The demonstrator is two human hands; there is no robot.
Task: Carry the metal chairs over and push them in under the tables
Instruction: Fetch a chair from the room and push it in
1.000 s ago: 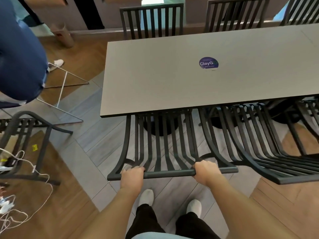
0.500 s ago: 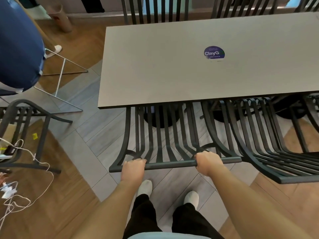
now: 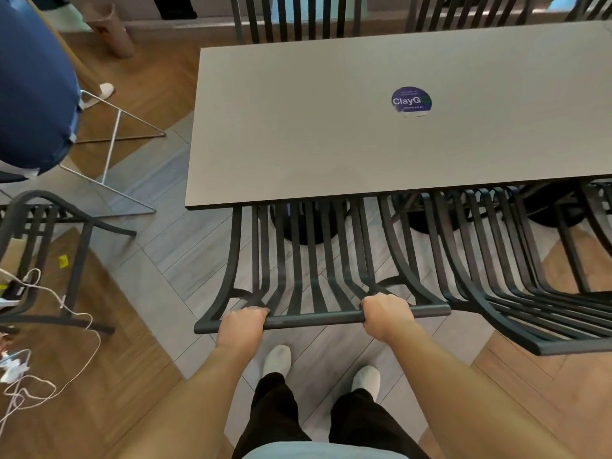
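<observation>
While both hands squeeze tight around the top bar (image 3: 314, 319) of a black metal chair (image 3: 308, 260), the chair's seat sits tucked under the near edge of the grey table (image 3: 298, 144). The left hand (image 3: 243, 323) is wrapped around the bar near its left end, and the right hand (image 3: 387, 313) is wrapped around it closer to the right end. Between the two hands the bare bar shows. Thin black slats run from the bar away from the hands and go under the table top.

Just to the right of the right hand is a second black chair (image 3: 496, 276), also partly under the table, and its back touches or nearly touches the held chair. Past the hands, on the table top, is a round purple sticker (image 3: 411, 100) that says "ClayG". On the far side of the table stand more black chairs (image 3: 294, 18).

Below the hands are two white shoes (image 3: 278, 359) and black trousers on the grey floor. Well off to the left of the left hand stands another black chair (image 3: 39, 233), with white cables (image 3: 49, 342) lying on the wooden floor near it. Above that is a person in blue (image 3: 33, 87).
</observation>
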